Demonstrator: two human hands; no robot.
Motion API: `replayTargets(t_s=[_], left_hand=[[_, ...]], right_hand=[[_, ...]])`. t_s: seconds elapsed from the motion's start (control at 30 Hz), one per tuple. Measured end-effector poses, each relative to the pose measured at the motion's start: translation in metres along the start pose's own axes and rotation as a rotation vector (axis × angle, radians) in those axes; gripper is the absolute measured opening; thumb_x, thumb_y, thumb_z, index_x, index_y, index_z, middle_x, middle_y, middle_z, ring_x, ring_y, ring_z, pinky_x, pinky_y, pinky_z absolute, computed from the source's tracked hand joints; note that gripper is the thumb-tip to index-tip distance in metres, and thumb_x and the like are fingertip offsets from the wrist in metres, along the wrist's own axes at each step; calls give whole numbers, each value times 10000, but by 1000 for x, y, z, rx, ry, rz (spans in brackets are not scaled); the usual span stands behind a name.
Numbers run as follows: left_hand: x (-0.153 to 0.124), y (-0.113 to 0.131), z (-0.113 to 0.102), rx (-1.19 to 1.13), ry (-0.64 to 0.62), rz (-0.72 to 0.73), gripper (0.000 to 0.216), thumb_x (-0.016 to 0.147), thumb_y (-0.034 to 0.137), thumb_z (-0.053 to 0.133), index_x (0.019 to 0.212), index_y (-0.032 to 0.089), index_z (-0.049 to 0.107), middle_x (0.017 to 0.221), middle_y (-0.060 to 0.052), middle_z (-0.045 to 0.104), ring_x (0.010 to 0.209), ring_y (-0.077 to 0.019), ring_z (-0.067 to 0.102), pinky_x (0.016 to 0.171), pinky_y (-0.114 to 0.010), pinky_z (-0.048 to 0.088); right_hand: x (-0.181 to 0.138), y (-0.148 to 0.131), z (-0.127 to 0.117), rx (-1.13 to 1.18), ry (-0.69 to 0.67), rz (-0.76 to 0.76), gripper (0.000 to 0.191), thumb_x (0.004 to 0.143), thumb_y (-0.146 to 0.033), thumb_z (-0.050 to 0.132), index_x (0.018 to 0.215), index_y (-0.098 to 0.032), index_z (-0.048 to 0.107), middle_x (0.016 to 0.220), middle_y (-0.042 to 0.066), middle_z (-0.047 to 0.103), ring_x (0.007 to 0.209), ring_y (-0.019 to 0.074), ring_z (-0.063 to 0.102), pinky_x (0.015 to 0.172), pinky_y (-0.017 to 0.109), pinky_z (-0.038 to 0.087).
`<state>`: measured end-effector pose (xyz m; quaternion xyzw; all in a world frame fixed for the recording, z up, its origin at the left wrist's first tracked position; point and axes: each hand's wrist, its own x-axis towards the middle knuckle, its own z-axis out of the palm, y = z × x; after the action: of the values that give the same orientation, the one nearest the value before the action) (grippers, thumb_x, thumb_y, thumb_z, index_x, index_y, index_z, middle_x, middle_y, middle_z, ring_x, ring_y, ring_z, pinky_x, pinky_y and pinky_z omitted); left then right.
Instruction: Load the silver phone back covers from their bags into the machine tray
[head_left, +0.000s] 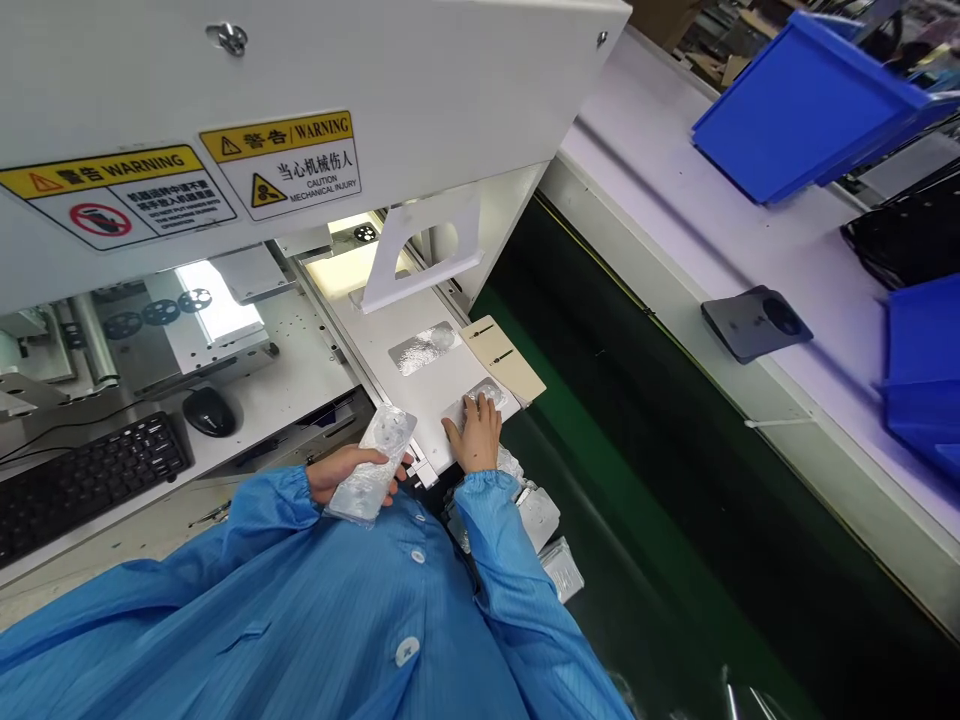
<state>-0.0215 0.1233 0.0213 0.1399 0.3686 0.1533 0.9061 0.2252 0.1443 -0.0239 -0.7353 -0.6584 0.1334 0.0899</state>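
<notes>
My left hand [337,472] is closed around a silvery, film-covered phone-sized panel [381,450], perhaps a stack, held tilted in front of my chest. My right hand [478,435] rests with fingers spread on a second shiny panel [491,392] near the front end of the white sliding plate [369,330]. Part of that panel is hidden under the palm. Farther back on the same plate lies another silvery panel [424,349] with a rounded corner patch. A cream board [504,358] with two dark marks sits along the plate's right edge.
A white machine housing [450,90] with warning labels hangs over the plate. Left are a keyboard [90,485] and mouse [210,412]. Several wrapped panels [538,515] are stacked below my right forearm. A bench at right carries a dark phone back [750,325] and blue bins [810,110].
</notes>
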Motion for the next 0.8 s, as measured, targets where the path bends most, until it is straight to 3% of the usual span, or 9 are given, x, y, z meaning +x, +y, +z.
replayTargets(t_s=[0.37, 0.47, 0.57, 0.63, 0.67, 0.8], left_hand=[[0, -1, 1, 7, -3, 25, 366, 772, 276, 686, 1089, 97, 658, 946, -129, 690, 773, -223, 664, 773, -431, 555], [4, 1, 16, 71, -47, 18, 384, 768, 288, 685, 1099, 95, 658, 967, -138, 702, 765, -232, 677, 749, -405, 553], [16, -3, 39, 169, -127, -22, 413, 762, 291, 686, 1125, 95, 655, 969, -136, 711, 746, -226, 684, 734, -378, 544], [26, -12, 54, 228, -185, -64, 424, 744, 295, 698, 1120, 102, 662, 948, -122, 714, 727, -215, 680, 725, -366, 540], [30, -17, 59, 255, -208, -93, 420, 733, 296, 703, 1108, 110, 669, 936, -112, 714, 717, -209, 676, 716, -361, 539], [37, -37, 62, 364, -229, -267, 364, 697, 269, 718, 1031, 125, 694, 840, -70, 703, 673, -181, 654, 696, -353, 535]], right_hand=[[3, -8, -3, 98, 61, -10, 584, 870, -438, 607, 1339, -100, 523, 1478, 226, 387, 1396, 388, 277, 1129, 579, 198], [-6, -16, -23, 365, 143, -84, 478, 895, -433, 570, 1268, -134, 583, 1379, 188, 503, 1314, 322, 415, 1093, 509, 322], [-22, -18, -51, 746, 8, -188, 334, 934, -431, 511, 1076, -178, 675, 1047, 89, 674, 981, 202, 621, 875, 333, 497], [-32, -7, -65, 900, -130, -192, 295, 900, -443, 566, 901, -179, 698, 819, 33, 680, 763, 157, 624, 712, 267, 501], [-35, 5, -69, 942, -131, -157, 288, 873, -449, 601, 843, -176, 691, 760, 19, 668, 707, 148, 610, 669, 255, 489], [-46, 80, -63, 954, 266, 228, 313, 854, -477, 572, 863, -174, 648, 743, 19, 655, 645, 151, 605, 633, 266, 481]])
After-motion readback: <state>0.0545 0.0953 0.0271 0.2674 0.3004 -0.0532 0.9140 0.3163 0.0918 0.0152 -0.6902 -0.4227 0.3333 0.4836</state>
